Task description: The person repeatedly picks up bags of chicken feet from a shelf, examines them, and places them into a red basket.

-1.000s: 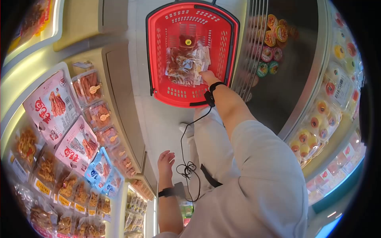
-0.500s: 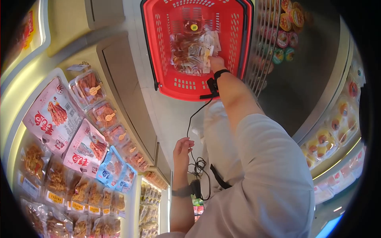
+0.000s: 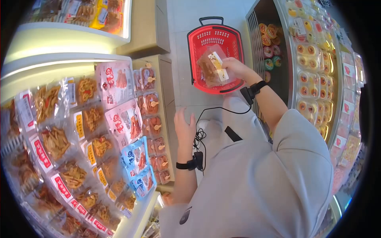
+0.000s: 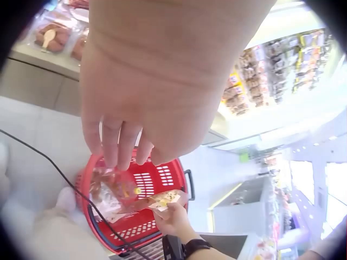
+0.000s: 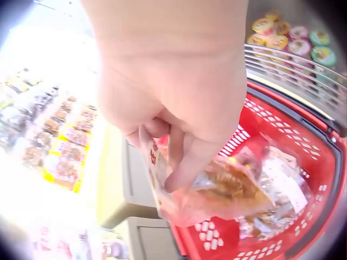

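Right hand (image 3: 234, 66) pinches clear plastic snack packet with white label (image 3: 212, 68) by one edge, held above red plastic shopping basket (image 3: 198, 47) on floor. Firm pinch needed; packet hangs loose, keep over basket. Left hand (image 3: 183, 127) open, empty, near basket. Earlier: right hand reached down inside basket; packet now lifted out.

pink snack bags (image 3: 119, 85) and blue bags (image 3: 137, 156) hang on the shelf wall; clear tubs (image 3: 152, 123) stand in a column beside them; round cups (image 3: 269, 39) fill the cooler; pale floor (image 3: 186, 99) between.
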